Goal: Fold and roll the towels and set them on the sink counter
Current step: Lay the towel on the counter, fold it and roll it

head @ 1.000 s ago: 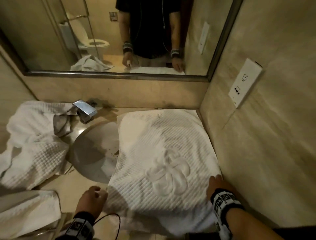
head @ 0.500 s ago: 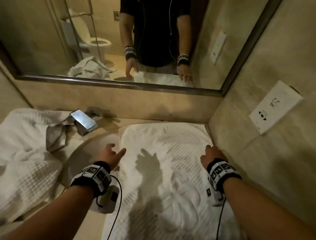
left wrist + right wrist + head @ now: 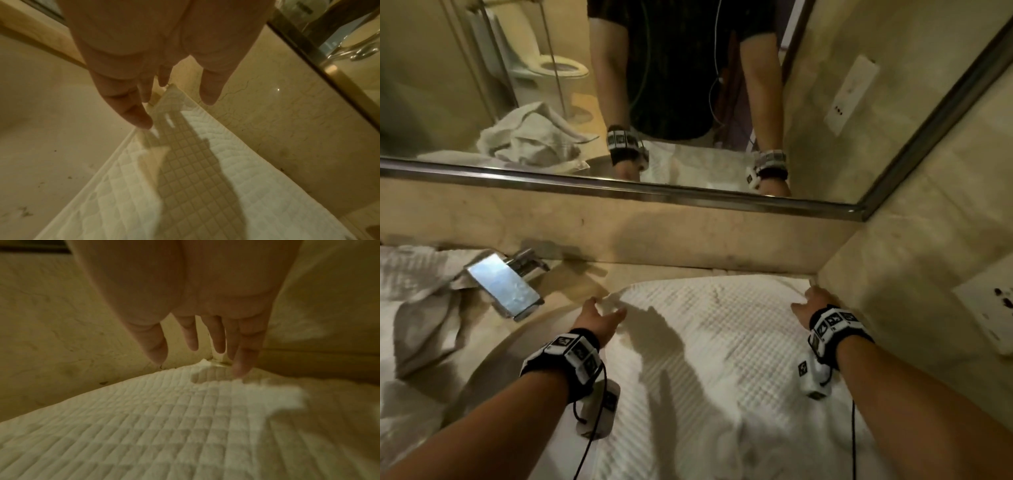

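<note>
A white waffle towel (image 3: 722, 346) lies spread flat on the counter to the right of the sink. My left hand (image 3: 602, 313) reaches over its far left corner with straight, spread fingers. In the left wrist view the left hand (image 3: 176, 112) holds nothing, and one fingertip (image 3: 144, 125) is right at the towel's (image 3: 185, 186) edge. My right hand (image 3: 810, 301) is at the far right corner, against the side wall. Its straight fingers (image 3: 242, 368) come down onto the towel (image 3: 164, 426) there, and the right hand (image 3: 201, 356) grips nothing.
A chrome faucet (image 3: 506, 287) stands behind the sink basin (image 3: 493, 356). Crumpled white towels (image 3: 421, 308) lie heaped on the left. The mirror (image 3: 482, 51) runs along the back wall. A socket plate (image 3: 993, 318) sits on the right wall close to the towel.
Both hands have moved from the towel's near edge forward to its far corners. The left hand's fingers have straightened. The view has leaned in closer to the mirror.
</note>
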Tool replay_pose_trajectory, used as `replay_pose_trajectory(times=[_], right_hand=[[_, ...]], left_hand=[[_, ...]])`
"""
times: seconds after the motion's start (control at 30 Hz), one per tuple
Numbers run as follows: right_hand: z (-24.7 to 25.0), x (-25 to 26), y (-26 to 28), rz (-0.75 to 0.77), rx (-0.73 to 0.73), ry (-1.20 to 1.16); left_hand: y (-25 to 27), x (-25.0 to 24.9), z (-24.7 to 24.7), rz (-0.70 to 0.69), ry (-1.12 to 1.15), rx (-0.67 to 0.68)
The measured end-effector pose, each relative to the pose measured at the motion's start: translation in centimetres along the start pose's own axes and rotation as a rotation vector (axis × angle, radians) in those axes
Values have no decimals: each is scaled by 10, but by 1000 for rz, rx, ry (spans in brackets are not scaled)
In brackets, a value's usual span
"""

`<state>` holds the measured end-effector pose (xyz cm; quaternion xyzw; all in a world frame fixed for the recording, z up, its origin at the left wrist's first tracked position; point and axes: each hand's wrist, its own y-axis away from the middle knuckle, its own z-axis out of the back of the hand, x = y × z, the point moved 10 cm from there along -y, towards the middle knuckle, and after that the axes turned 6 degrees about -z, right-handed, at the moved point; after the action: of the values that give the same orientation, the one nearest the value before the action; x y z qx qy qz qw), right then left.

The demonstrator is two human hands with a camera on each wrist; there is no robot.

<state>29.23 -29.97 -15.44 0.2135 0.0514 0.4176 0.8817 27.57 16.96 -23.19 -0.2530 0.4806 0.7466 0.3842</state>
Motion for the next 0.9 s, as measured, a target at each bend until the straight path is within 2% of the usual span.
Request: replay_pose_trajectory(times=[0.17, 0.27, 0.37, 0.47, 0.6, 0.67, 0.77, 0.83, 0.9], right_hand=[[-16, 1, -34, -100, 28, -108], [-14, -4, -40, -170, -68, -80], [-13, -13, -50, -202, -135, -48], [-13, -21, -52, -261, -106, -67], [-17, -16, -47, -179, -34, -90], [-21, -27, -59, -207, -56, -242], [-2, -23, -43, -148, -83, -460], [18, -22, -22, -110, -89, -460], [41, -29, -11, -78, -160, -473]], left_hand=[[-30, 0, -12, -41, -16, -8], [-49, -4, -20, -94, -48, 26], [-62, -14, -18, -166, -157, 0], [-49, -32, -14, -231, -332, -15], [-38, -42, -7, -304, -288, -52], [-30, -50, -5, -359, -252, -56], [-13, -66, 1, -423, -201, -58], [1, -78, 3, -456, -182, -45], [17, -91, 5, -503, -171, -40]])
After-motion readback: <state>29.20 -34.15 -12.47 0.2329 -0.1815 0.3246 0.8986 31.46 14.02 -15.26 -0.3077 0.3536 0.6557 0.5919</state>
